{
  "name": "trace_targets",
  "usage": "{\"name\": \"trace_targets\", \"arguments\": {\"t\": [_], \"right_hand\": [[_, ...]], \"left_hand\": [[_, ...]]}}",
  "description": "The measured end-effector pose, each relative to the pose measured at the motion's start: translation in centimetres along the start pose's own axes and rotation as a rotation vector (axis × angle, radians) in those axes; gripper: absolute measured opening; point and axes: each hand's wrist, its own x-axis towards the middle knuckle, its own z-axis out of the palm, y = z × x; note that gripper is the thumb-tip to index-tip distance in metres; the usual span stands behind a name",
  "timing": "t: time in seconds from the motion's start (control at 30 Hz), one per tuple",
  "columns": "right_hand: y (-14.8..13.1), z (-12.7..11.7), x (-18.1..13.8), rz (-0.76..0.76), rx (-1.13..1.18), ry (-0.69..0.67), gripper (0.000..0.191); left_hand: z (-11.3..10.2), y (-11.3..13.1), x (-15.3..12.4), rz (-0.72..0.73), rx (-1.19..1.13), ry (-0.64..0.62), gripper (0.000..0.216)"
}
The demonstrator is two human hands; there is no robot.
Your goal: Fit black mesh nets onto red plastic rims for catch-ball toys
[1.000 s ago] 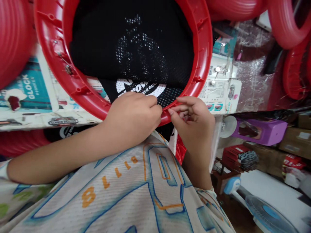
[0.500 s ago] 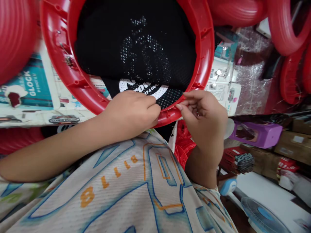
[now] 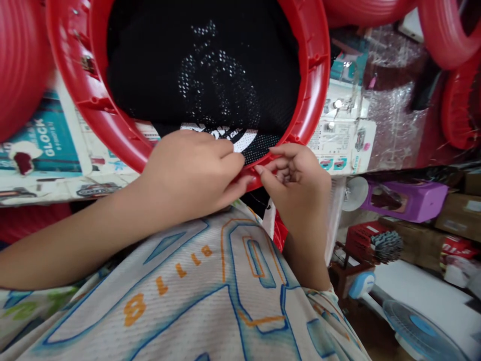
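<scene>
The left hand (image 3: 191, 168) is curled over the near rim of a red plastic hoop (image 3: 315, 85), fingers closed on the rim and on the edge of the black mesh fabric (image 3: 203, 75) stretched inside it. Just beside it, at 3 o'clock, the right hand (image 3: 296, 178) pinches the same rim between thumb and fingertips; whether anything small sits in that pinch cannot be told. The two thumbs nearly touch at the hoop's 6 o'clock point.

The hoop is a wide ribbed ring with small pegs along its outer face, filling the upper middle of the view. The fabric is dark and fine-holed, with a dotted white figure at its centre and a white round badge at its lower edge, half covered by the left hand; its letters are too cut off to read.

The hands are crowded: the person's printed jersey (image 3: 210, 301) lies right under the wrists at 6 o'clock, and more red rings (image 3: 447, 35) press in at 1 and 9 o'clock. Freer room lies at 4 o'clock, above a blue fan (image 3: 409, 321).

At 9 o'clock a teal box (image 3: 45, 140) reads "GLOCK". A purple container (image 3: 409, 198) stands at 3 o'clock.
</scene>
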Motion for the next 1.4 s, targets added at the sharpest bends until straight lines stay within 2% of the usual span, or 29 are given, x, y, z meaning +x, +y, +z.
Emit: {"name": "trace_targets", "arguments": {"t": [0.17, 0.37, 0.47, 0.67, 0.77, 0.97, 1.1, 1.17, 1.23, 1.3, 1.4], "right_hand": [[0.0, -1.2, -0.1, -0.093, -0.074, -0.046, 0.029], [-1.0, -2.7, 0.9, -0.325, -0.381, -0.079, 0.027], [-1.1, -2.8, 1.7, -0.380, -0.407, -0.121, 0.023], [-0.8, -2.9, 2.2, -0.332, -0.265, -0.188, 0.024], [-0.6, -2.5, 1.9, -0.335, -0.299, -0.140, 0.022], [-0.9, -1.0, 0.1, -0.190, -0.233, -0.031, 0.021], [-1.1, -0.4, -0.9, -0.258, -0.282, 0.008, 0.020], [-1.0, -0.2, -1.0, -0.274, -0.273, -0.030, 0.022], [-0.9, 0.0, -0.8, -0.251, -0.240, -0.070, 0.027], [-0.9, 0.1, -0.5, -0.238, -0.206, -0.095, 0.032], [-0.9, 0.1, -0.3, -0.250, -0.206, -0.100, 0.034]], "left_hand": [[0.5, 1.3, 0.8, -0.045, -0.031, -0.097, 0.037], [0.9, 1.1, 0.5, -0.085, -0.059, -0.095, 0.030], [0.9, 0.7, 0.5, -0.078, -0.059, -0.115, 0.031], [0.5, -0.6, 0.1, 0.067, -0.039, -0.188, 0.033], [0.5, -1.1, -0.3, 0.098, -0.036, -0.142, 0.035], [0.7, -3.2, -1.4, 0.187, -0.034, -0.035, 0.036], [0.2, -4.4, -2.0, 0.255, -0.058, -0.016, 0.037], [-0.2, -3.8, -2.0, 0.199, -0.008, -0.012, 0.044], [-0.6, -2.3, -1.6, 0.044, 0.089, 0.006, 0.048], [-0.8, -0.6, -1.0, -0.094, 0.103, -0.006, 0.040], [-0.3, 1.0, -0.3, -0.108, -0.010, -0.035, 0.035]]}}
